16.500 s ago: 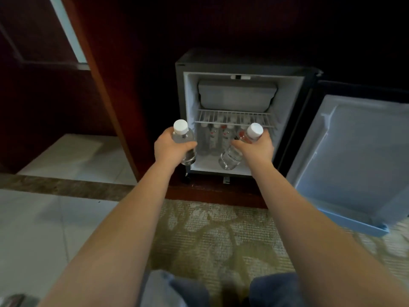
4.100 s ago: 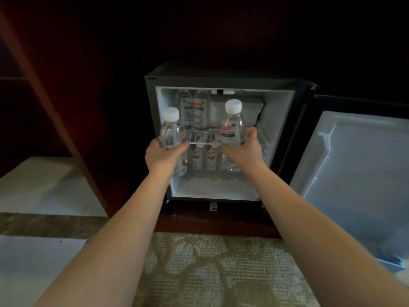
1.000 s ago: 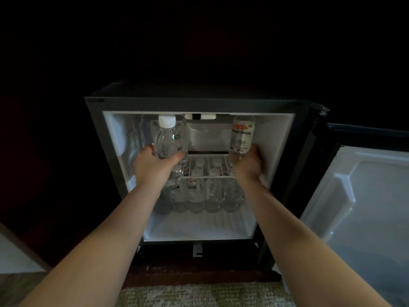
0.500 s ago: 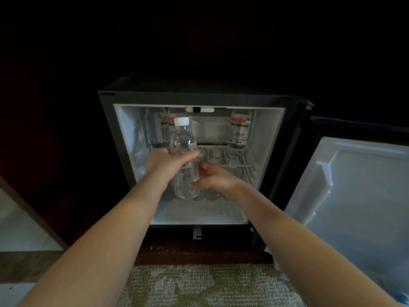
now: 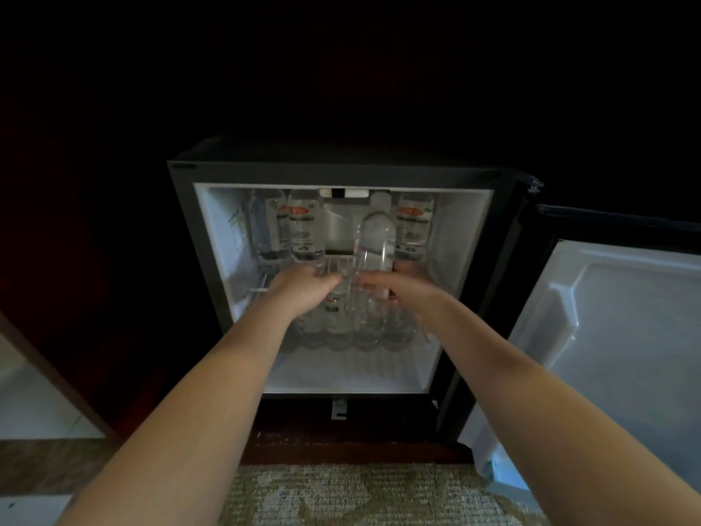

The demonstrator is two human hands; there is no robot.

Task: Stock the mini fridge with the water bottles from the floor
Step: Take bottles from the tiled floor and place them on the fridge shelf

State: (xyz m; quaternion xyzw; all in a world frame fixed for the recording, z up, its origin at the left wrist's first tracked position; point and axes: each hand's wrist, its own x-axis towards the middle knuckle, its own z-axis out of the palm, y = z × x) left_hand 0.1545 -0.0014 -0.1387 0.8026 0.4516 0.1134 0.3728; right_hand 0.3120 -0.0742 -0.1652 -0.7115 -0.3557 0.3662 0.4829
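The mini fridge (image 5: 341,172) stands open in front of me. A clear water bottle (image 5: 373,241) with a white cap stands upright at the middle of the wire shelf (image 5: 261,292). My right hand (image 5: 394,288) grips its base, and my left hand (image 5: 303,286) holds its lower left side with curled fingers. More bottles stand on that shelf, two at the left (image 5: 303,229) and one at the right (image 5: 413,225). A row of several bottles (image 5: 341,332) fills the back of the compartment below.
The fridge door (image 5: 607,336) hangs open to the right, its white inner liner facing me. A patterned carpet (image 5: 341,495) lies in front of the fridge. Dark wooden cabinetry surrounds it, and pale floor tiles (image 5: 30,404) show at the left.
The bottle has gone from in front of the fridge up onto the wire shelf's middle. My right hand has taken hold of its base. The camera moved slightly closer.
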